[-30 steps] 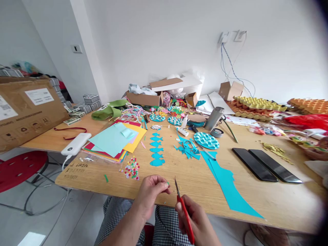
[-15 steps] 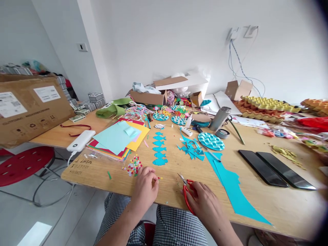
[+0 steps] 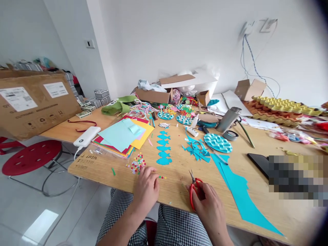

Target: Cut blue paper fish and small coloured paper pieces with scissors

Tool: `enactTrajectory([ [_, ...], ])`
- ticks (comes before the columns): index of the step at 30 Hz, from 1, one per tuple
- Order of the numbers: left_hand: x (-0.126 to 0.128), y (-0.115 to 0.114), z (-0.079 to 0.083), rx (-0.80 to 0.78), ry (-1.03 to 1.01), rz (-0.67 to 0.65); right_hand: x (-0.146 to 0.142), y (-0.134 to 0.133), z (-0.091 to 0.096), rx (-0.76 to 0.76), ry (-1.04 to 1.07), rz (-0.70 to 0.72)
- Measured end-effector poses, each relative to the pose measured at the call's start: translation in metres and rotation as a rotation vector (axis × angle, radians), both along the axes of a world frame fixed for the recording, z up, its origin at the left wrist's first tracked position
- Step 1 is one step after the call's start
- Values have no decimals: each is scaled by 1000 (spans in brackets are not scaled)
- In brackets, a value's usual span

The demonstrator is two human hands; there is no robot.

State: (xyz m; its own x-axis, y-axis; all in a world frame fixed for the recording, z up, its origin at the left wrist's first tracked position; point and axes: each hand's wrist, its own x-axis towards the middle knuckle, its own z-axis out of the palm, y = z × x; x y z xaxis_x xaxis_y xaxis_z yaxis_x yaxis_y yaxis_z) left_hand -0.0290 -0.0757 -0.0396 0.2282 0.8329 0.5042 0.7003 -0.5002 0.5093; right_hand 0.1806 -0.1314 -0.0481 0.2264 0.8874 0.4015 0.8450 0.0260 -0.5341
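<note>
My left hand (image 3: 147, 186) rests near the table's front edge, just below a scatter of coloured paper dots (image 3: 138, 163). Its fingers are curled in, and whatever may be between them is hidden. In my right hand (image 3: 209, 201) are red-handled scissors (image 3: 193, 178), their blades pointing away from me over bare wood. A column of several blue paper fish (image 3: 163, 148) lies beyond and between the hands. To its right is a heap of blue paper scraps (image 3: 196, 150). A large cut blue sheet (image 3: 243, 198) stretches along the right of my right hand.
Stacked coloured paper (image 3: 120, 135) and a white power bank (image 3: 87, 136) lie on the left. Behind the scraps are a wavy blue disc (image 3: 217, 142), tape roll (image 3: 230, 135) and steel flask (image 3: 229, 119). Egg trays (image 3: 279, 111) sit back right. A pixelated patch hides part of the right side.
The view has swung a little left, so things sit further right in the picture. The scissors now point more straight ahead. My left hand has hardly moved.
</note>
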Motion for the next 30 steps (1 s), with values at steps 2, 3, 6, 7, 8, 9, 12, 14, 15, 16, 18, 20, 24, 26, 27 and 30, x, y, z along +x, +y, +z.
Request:
enactTrajectory([
  [2, 0, -1, 0, 5, 0, -8, 0, 0, -1, 5, 26, 0],
  [3, 1, -1, -1, 7, 3, -13, 0, 0, -1, 5, 36, -1],
  [6, 1, -2, -1, 32, -6, -52, 0, 0, -2, -4, 49, -7],
  [7, 1, -3, -1, 52, -31, -70, 0, 0, -2, -7, 49, -8],
  [8, 0, -3, -1, 78, -69, -86, 0, 0, -3, -6, 49, -7],
  [9, -2, -4, -1, 107, -116, -95, 0, -1, -3, -3, 48, -6],
  [12, -16, -8, 0, 183, -259, -55, 2, -1, -6, 16, 40, -8],
  [14, -30, -10, 1, 198, -314, 16, 3, -2, -9, 22, 29, -10],
  [15, -37, -10, 2, 194, -323, 45, 3, -2, -10, 25, 22, -11],
  [16, -45, -11, 2, 191, -330, 77, 3, -2, -10, 31, 17, -10],
  [18, -58, -11, 1, 192, -338, 131, 2, -3, -11, 43, 9, -14],
  [20, -68, -9, -1, 188, -329, 161, 1, -3, -10, 50, 8, -20],
  [24, -77, -8, -5, 205, -268, 162, 1, -2, -8, 47, 5, -41],
  [26, -79, -8, -7, 224, -227, 154, 2, -2, -10, 50, -1, -42],
  [27, -80, -8, -8, 231, -205, 153, 3, -2, -10, 56, -4, -41],
  [30, -83, -7, -8, 226, -133, 158, 4, -1, -13, 72, -10, -43],
])
